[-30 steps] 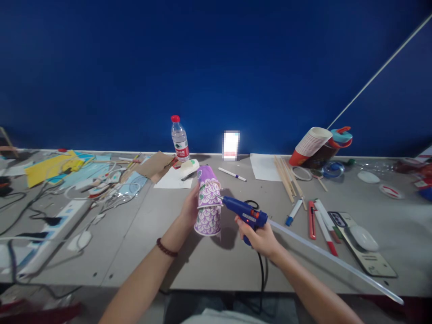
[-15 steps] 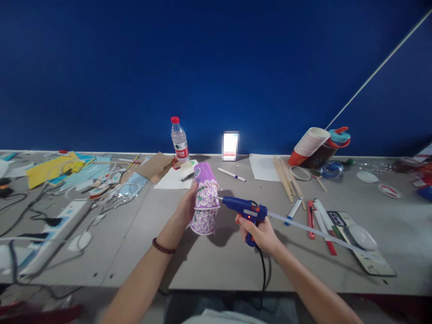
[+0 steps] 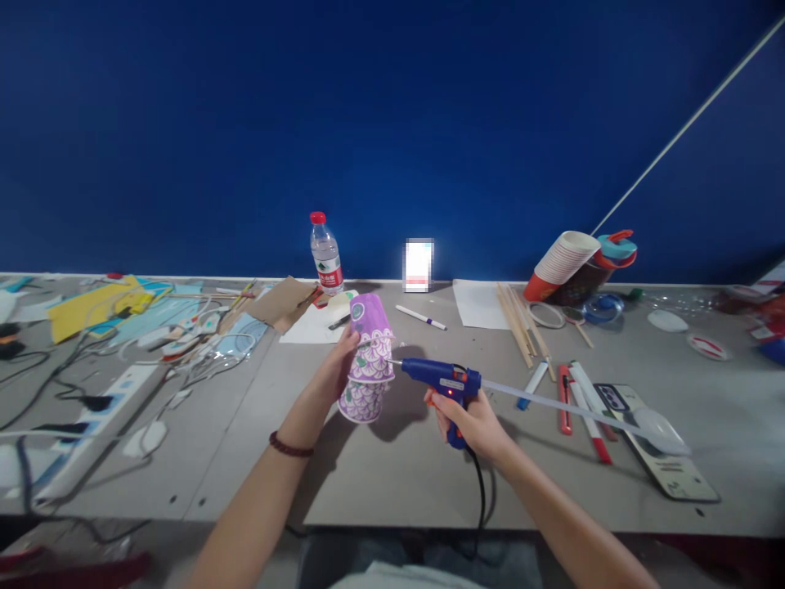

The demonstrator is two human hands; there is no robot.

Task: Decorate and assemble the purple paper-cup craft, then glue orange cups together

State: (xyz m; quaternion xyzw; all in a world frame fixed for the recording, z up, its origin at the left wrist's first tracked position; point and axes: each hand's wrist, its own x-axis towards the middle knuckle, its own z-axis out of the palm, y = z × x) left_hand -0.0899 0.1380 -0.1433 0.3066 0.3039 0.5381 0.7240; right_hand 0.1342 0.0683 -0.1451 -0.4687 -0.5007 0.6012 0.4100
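Note:
My left hand (image 3: 341, 360) grips a stack of purple-and-white paper cups (image 3: 370, 360) from its left side, fingers mostly behind it. The cups are upside down and joined one above another, tilted, with a scale pattern and a round eye-like mark on the top one. In my right hand (image 3: 469, 421) is a blue hot glue gun (image 3: 438, 376), its red light lit and my index finger at the orange trigger. Its metal nozzle points left, at or very near the side of the middle cup. A long translucent glue stick (image 3: 552, 401) sticks out of the gun's back.
A water bottle (image 3: 326, 255) stands at the back beside brown cardboard (image 3: 283, 303). Right of centre lie wooden sticks (image 3: 516, 327), markers (image 3: 589, 421), a phone (image 3: 675, 470) and stacked paper cups (image 3: 561, 266). A power strip (image 3: 107, 433) and cables fill the left. The gun's black cord (image 3: 480, 491) hangs over the front edge.
The cup stack has shifted slightly left and tilted a little more in my left hand. The glue gun has moved slightly left with it, its nozzle staying by the middle cup.

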